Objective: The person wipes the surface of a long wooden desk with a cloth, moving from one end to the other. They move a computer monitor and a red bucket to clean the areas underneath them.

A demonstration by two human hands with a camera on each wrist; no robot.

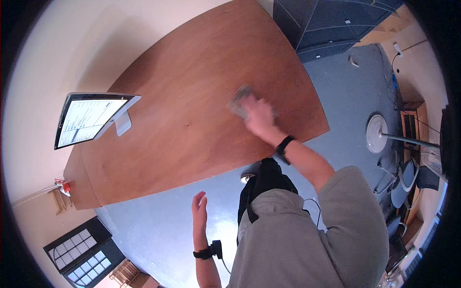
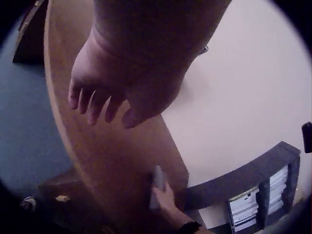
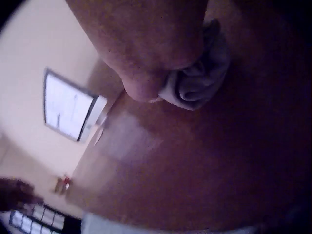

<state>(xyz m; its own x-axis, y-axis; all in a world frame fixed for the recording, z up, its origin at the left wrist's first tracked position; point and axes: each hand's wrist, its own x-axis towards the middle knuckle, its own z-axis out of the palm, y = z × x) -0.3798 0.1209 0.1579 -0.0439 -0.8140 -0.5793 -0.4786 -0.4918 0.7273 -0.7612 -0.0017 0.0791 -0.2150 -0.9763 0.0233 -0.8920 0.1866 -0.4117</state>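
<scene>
A crumpled grey cloth (image 1: 238,102) lies against the brown wooden desk (image 1: 182,110), under the right hand (image 1: 260,116), whose fingers grip it. In the right wrist view the folded cloth (image 3: 197,83) bulges out beside the right hand (image 3: 151,63). The left hand (image 1: 200,213) hangs in the air off the desk's near edge and holds nothing. Its fingers are relaxed and slightly spread in the left wrist view, where the left hand (image 2: 122,78) shows large and the right hand (image 2: 165,197) with the cloth is small and blurred.
A monitor (image 1: 93,117) stands at the desk's left part. Dark shelving (image 1: 326,26) adjoins the far right end. On the blue floor (image 1: 336,96) at the right is a round white stand base (image 1: 377,133). A small red item (image 1: 66,186) is beyond the desk's left end.
</scene>
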